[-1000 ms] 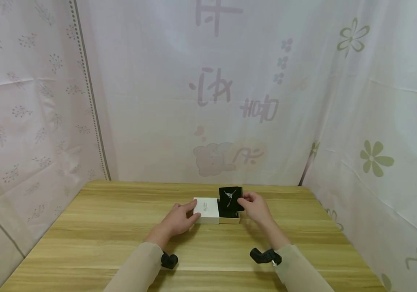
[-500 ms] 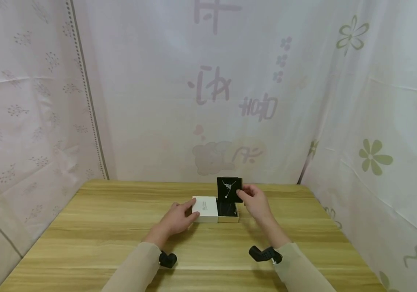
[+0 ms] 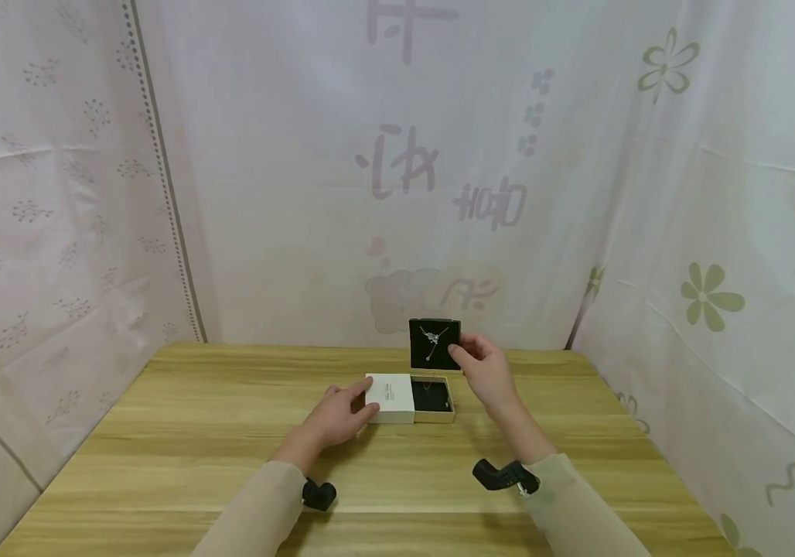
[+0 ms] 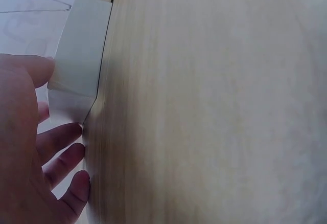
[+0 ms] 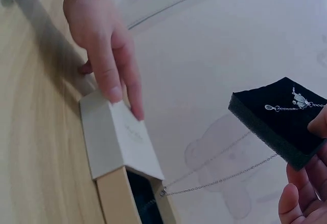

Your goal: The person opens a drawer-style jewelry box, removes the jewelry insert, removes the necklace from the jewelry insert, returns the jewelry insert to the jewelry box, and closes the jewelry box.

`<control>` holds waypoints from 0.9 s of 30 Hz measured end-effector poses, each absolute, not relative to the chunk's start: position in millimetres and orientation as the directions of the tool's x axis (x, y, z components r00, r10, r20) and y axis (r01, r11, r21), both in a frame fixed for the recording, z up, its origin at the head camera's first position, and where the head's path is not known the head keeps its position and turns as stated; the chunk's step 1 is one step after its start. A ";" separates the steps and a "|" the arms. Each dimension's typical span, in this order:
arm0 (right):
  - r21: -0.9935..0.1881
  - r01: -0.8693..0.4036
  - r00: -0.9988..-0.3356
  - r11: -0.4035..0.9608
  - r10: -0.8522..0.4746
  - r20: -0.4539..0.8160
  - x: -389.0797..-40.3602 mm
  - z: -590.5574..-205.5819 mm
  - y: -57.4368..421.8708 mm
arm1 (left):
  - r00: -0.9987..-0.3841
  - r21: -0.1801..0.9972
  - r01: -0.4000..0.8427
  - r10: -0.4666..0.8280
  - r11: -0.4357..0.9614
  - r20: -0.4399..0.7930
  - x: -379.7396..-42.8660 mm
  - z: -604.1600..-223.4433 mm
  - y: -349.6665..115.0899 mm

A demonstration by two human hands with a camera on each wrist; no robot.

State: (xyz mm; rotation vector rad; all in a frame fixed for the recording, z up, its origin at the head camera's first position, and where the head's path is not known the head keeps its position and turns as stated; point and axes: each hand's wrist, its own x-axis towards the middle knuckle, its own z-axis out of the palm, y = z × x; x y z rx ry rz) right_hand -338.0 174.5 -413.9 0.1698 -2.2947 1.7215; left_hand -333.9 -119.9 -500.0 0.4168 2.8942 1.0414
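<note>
My left hand [image 3: 337, 415] holds the white sleeve [image 3: 392, 393] of a small jewellery box on the table, thumb at the near edge and index finger at the far one. A cream drawer [image 3: 434, 418] with a dark inside sticks out of the sleeve's right end. Above it, my right hand [image 3: 491, 377] pinches a square black foam pad [image 3: 418, 359] by its right edge, thumb on the front. A silver necklace with a pendant [image 5: 300, 100] lies across the pad. In the right wrist view its chain [image 5: 219, 181] hangs from the pad down into the drawer.
The wooden table [image 3: 182, 449] reaches back to a pale printed curtain [image 3: 286, 193], with more curtain at both sides. Each wrist carries a black camera mount [image 3: 505, 475].
My right hand has lifted the foam pad up and clear of the drawer, and a stretch of chain now shows beneath it. The left hand stays on the sleeve.
</note>
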 end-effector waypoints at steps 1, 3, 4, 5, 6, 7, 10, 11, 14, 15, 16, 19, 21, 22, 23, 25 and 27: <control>-0.923 -0.254 -0.957 0.288 0.066 0.284 -337.2 -411.7 173.9 | -0.963 0.630 0.236 0.262 0.740 0.053 -333.8 -499.9 -119.8; -0.923 -0.259 -0.956 0.284 0.064 0.287 -335.0 -406.3 172.5 | -0.964 0.631 0.231 0.260 0.740 0.047 -333.7 -499.7 -119.8; -0.924 -0.261 -0.955 0.280 0.062 0.289 -334.1 -403.6 172.0 | -0.965 0.631 0.230 0.260 0.741 0.046 -333.9 -499.9 -119.8; -0.925 -0.267 -0.954 0.269 0.060 0.293 -333.1 -400.7 171.2 | -0.965 0.631 0.230 0.260 0.741 0.046 -334.1 -499.9 -119.8; -0.926 -0.271 -0.954 0.262 0.057 0.295 -332.0 -397.7 170.5 | -0.964 0.631 0.230 0.260 0.741 0.046 -334.4 -500.2 -119.9; -0.926 -0.274 -0.953 0.259 0.055 0.298 -330.6 -394.3 169.5 | -0.965 0.631 0.229 0.260 0.741 0.046 -334.6 -500.4 -120.0; -0.925 -0.292 -0.949 0.242 0.047 0.312 -326.9 -384.5 166.7 | -0.964 0.630 0.231 0.260 0.741 0.048 -335.5 -501.2 -120.2; -0.927 -0.297 -0.948 0.230 0.047 0.316 -325.5 -381.1 165.5 | -0.964 0.630 0.232 0.260 0.741 0.050 -335.7 -501.4 -120.3; -0.922 -0.319 -0.941 0.218 0.040 0.335 -322.0 -372.0 162.2 | -0.965 0.632 0.229 0.259 0.741 0.047 -336.4 -502.3 -120.5; -0.922 -0.325 -0.940 0.213 0.037 0.340 -320.9 -369.4 160.9 | -0.965 0.632 0.227 0.258 0.741 0.044 -336.9 -502.8 -120.5; -0.919 -0.332 -0.938 0.212 0.031 0.345 -319.3 -366.5 159.6 | -0.964 0.632 0.230 0.260 0.740 0.047 -337.3 -502.9 -120.6; -0.914 -0.354 -0.932 0.197 0.006 0.362 -315.8 -359.5 155.1 | -0.965 0.633 0.226 0.257 0.740 0.045 -337.4 -504.0 -120.7; -0.913 -0.366 -0.929 0.181 -0.010 0.370 -313.6 -355.7 151.8 | -0.966 0.635 0.226 0.256 0.739 0.045 -337.3 -504.8 -120.9; -0.912 -0.372 -0.927 0.174 -0.015 0.375 -312.5 -354.1 150.3 | -0.965 0.635 0.228 0.256 0.738 0.049 -337.2 -505.1 -121.0; -0.911 -0.377 -0.925 0.166 -0.019 0.380 -311.7 -352.9 148.9 | -0.966 0.635 0.226 0.254 0.739 0.048 -337.2 -505.8 -121.0; -0.911 -0.380 -0.924 0.159 -0.024 0.382 -309.7 -350.9 146.3 | -0.965 0.634 0.230 0.256 0.739 0.052 -338.0 -506.9 -121.0; -0.910 -0.384 -0.923 0.156 -0.028 0.385 -307.6 -349.2 144.0 | -0.965 0.632 0.234 0.257 0.739 0.057 -338.9 -508.1 -121.0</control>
